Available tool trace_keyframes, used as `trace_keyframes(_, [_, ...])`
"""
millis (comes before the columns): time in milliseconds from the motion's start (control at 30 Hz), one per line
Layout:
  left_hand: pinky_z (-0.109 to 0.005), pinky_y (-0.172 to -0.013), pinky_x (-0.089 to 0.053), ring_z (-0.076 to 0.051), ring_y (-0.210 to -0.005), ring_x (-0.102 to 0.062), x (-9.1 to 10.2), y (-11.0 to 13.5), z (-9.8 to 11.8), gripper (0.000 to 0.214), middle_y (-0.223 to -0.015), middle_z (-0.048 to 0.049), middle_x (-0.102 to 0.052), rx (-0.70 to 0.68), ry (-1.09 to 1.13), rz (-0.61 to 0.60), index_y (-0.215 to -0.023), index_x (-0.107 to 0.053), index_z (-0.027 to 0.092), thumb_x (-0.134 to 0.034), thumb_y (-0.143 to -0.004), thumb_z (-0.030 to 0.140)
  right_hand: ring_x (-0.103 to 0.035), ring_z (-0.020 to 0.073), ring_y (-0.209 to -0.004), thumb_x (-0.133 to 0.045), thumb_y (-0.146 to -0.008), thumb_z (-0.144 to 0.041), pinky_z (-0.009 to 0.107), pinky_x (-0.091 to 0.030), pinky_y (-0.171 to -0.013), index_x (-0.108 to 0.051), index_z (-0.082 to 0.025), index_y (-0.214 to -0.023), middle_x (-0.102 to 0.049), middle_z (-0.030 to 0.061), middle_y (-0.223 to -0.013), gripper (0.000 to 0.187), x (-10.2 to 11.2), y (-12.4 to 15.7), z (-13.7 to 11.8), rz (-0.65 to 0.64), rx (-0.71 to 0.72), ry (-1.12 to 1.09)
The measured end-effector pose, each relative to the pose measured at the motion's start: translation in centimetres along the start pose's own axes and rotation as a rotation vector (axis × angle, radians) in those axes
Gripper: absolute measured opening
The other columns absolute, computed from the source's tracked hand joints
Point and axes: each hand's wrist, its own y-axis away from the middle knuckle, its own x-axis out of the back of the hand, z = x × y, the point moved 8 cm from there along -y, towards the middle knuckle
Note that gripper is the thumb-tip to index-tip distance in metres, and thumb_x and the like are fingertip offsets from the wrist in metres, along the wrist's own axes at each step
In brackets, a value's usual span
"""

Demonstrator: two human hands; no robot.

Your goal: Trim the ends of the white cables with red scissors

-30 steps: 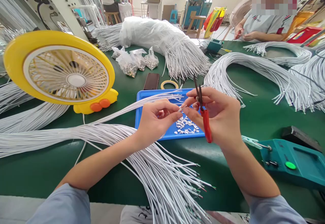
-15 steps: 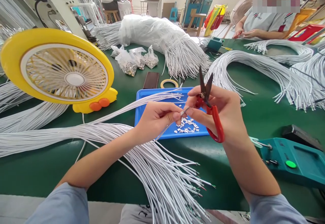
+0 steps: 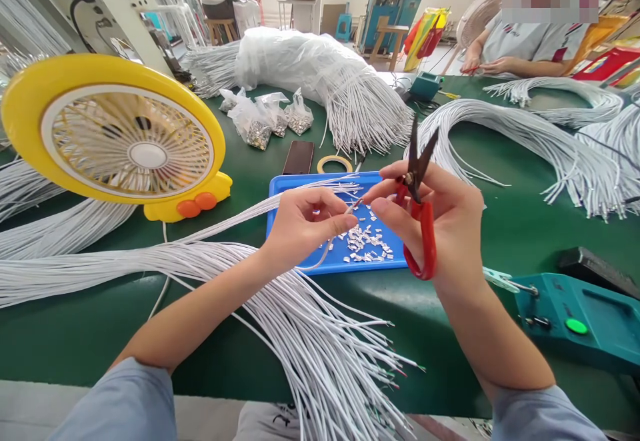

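My left hand (image 3: 307, 224) pinches the stripped end of a thin white cable (image 3: 320, 261) above a blue tray (image 3: 280, 191). My right hand (image 3: 440, 221) grips red-handled snips (image 3: 420, 221) with their dark blades parted and pointing up. The fingertips of both hands almost meet at the cable's tip. Small white cut pieces (image 3: 365, 241) lie in the tray below. A big bundle of white cables (image 3: 280, 314) runs from the left and fans out at the table's front edge.
A yellow desk fan (image 3: 120, 141) stands at the left. A teal device (image 3: 580, 321) sits at the right front. Bags of metal parts (image 3: 265, 121), a phone (image 3: 299, 157) and a tape roll (image 3: 334, 163) lie behind the tray. Another person (image 3: 525, 44) works at the far right among more cable bundles (image 3: 525, 141).
The snips' blades, shut a second ago, have opened and tilted right. My right hand has risen slightly. My left hand keeps its pinch on the cable.
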Motion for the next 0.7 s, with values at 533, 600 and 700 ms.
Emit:
trace_keyframes(533, [-0.017, -0.054, -0.048, -0.007, -0.058, -0.057, -0.6, 0.0, -0.7, 0.021, -0.064, -0.0007, -0.067, 0.022, 0.1, -0.044, -0.067, -0.071, 0.013, -0.088, -0.061, 0.024, -0.061, 0.0112, -0.062, -0.079, -0.07, -0.016, 0.027, -0.052, -0.058, -0.066, -0.025, -0.092, -0.067, -0.0032, -0.073, 0.027, -0.2, -0.1, 0.2, -0.012, -0.052, 0.053])
trace_keyframes(600, [-0.017, -0.056, -0.049, -0.008, -0.06, -0.059, -0.8, 0.1, -0.8, 0.018, -0.065, -0.0017, -0.068, 0.037, 0.125, -0.094, -0.071, -0.073, 0.014, -0.084, -0.068, 0.027, -0.06, 0.0111, -0.061, -0.077, -0.07, -0.016, 0.027, -0.052, -0.058, -0.066, -0.024, -0.093, -0.067, -0.0032, -0.071, 0.026, -0.3, -0.2, 0.3, -0.032, -0.068, 0.043])
trace_keyframes(700, [-0.016, -0.055, -0.048, -0.007, -0.059, -0.057, -1.6, 0.4, -0.8, 0.015, -0.064, -0.0018, -0.067, 0.07, 0.185, -0.219, -0.077, -0.073, 0.014, -0.076, -0.079, 0.029, -0.059, 0.0103, -0.059, -0.073, -0.07, -0.013, 0.026, -0.051, -0.058, -0.066, -0.024, -0.093, -0.066, -0.0037, -0.069, 0.026, -0.4, -0.6, 0.8, -0.053, -0.077, 0.028])
